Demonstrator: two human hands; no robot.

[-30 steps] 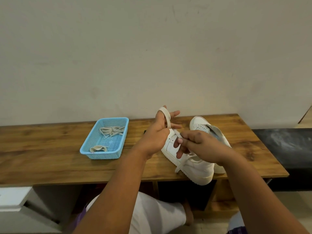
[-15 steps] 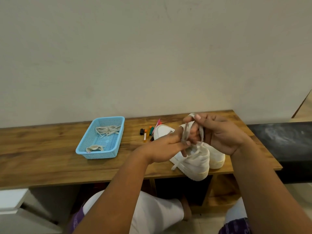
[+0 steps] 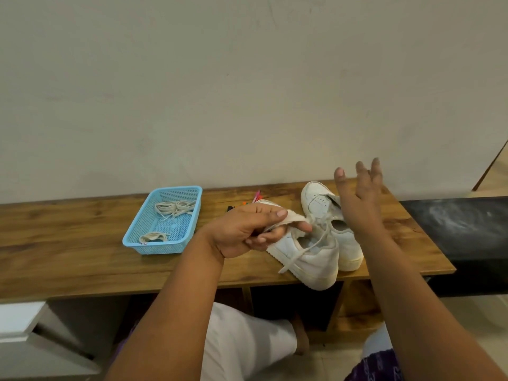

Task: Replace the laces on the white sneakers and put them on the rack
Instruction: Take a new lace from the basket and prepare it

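Two white sneakers lie side by side on the wooden bench [image 3: 68,257]. The near sneaker [image 3: 310,257] points toward me, the far sneaker [image 3: 330,215] sits behind it to the right. My left hand [image 3: 247,229] grips a bunched-up off-white lace [image 3: 291,220] above the near sneaker's heel end; the lace's loose end [image 3: 299,257] trails across that shoe to the bench. My right hand [image 3: 357,193] hovers above the far sneaker with fingers spread and holds nothing.
A blue plastic basket [image 3: 137,232] stands to the left on the bench with coiled laces [image 3: 176,209] inside. A few coloured markers [image 3: 257,198] lie behind my left hand. A dark black surface [image 3: 453,224] adjoins the bench on the right. Shelf openings show under the bench.
My right hand has let go of the lace and lifted away to the right, fingers spreading. My left hand keeps the bundled lace and has shifted slightly left.
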